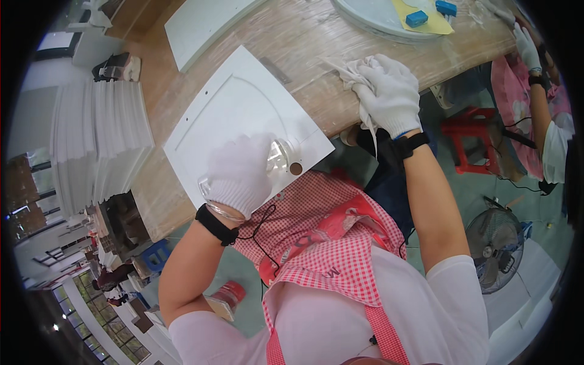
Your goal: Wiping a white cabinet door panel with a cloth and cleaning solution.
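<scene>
A white panel (267, 103) with a curved groove and a few small holes lies at the near edge of the table. Above its near part is my left hand (240, 170), in a white knit glove and slightly blurred. Its fingers wrap around what looks like a clear plastic bottle (279, 157), mostly hidden by the glove. My right hand (390, 91), gloved too, rests at the table's edge right of the panel. It is closed on a crumpled white cloth (351, 74), whose end hangs below the edge.
On the wooden table (310, 67) lie another white panel (204, 27) and a round white piece (365, 18) carrying blue blocks (417, 19) on yellow paper. Stacked white boards (103, 137) stand left. A co-worker's gloved hand (527, 47), a red stool (467, 137) and a fan (496, 246) are right.
</scene>
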`<act>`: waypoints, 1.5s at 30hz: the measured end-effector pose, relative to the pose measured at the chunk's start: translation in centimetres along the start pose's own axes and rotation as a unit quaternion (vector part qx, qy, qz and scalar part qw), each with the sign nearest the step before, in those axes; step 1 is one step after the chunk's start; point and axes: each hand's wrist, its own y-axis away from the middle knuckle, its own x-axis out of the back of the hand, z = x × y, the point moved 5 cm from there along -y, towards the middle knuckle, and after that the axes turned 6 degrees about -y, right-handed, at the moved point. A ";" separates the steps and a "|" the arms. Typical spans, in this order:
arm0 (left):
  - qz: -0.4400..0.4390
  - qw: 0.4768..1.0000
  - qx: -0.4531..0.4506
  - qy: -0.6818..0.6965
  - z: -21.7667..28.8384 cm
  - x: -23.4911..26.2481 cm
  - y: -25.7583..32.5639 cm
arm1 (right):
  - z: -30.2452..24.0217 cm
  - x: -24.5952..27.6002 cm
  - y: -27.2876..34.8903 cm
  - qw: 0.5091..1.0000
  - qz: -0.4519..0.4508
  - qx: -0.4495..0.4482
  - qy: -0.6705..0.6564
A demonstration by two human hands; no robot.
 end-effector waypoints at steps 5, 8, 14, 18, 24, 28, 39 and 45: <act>-0.018 0.996 0.055 0.064 -1.6 -0.2 -0.4 | -0.8 0.5 -0.9 1.000 0.004 0.002 -0.016; -0.004 0.976 0.123 0.177 -4.0 -1.1 -0.4 | -1.3 1.1 -1.4 0.999 0.009 0.035 -0.027; 0.215 0.744 0.295 0.560 -16.1 -4.4 -4.5 | -0.5 1.1 0.5 1.000 0.004 0.028 -0.005; 0.379 0.619 0.358 0.588 -23.6 -4.7 -7.4 | -0.4 1.1 0.8 0.999 0.025 0.004 -0.019; 0.462 0.545 0.362 0.599 -29.1 -10.3 -11.7 | -1.4 1.0 -0.1 0.999 0.041 -0.005 -0.010; 0.431 0.522 0.378 0.631 -29.5 -10.9 -11.9 | -1.1 0.9 0.3 0.998 0.060 -0.008 -0.005; 0.097 0.871 0.120 0.467 -9.7 -9.7 0.9 | -0.9 0.1 -0.7 0.995 0.052 0.043 0.068; 0.187 0.943 -0.039 0.272 2.1 -9.3 7.0 | -1.4 0.1 0.2 0.996 -0.074 0.030 -0.040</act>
